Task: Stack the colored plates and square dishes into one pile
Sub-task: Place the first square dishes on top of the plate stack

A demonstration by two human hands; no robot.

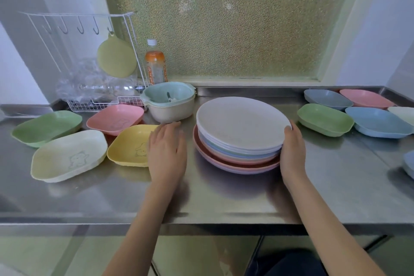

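A pile of round plates [239,127], white on top with blue, green and pink beneath, stands in the middle of the steel counter. My right hand [292,148] presses against the pile's right rim, fingers curled on the edge. My left hand [167,150] hovers open just left of the pile, over the edge of a yellow square dish [131,144]. Left of it lie a cream dish [67,155], a pink dish [115,119] and a green dish [44,127]. On the right sit a green dish [324,119], a blue dish [378,121], a grey-blue dish [327,98] and a pink dish [366,98].
Stacked bowls [171,103] stand behind my left hand. A white wire rack [89,63] with a drink bottle [155,65] beside it fills the back left. More dishes peek in at the right edge [408,163]. The counter's front edge [201,219] runs below my forearms.
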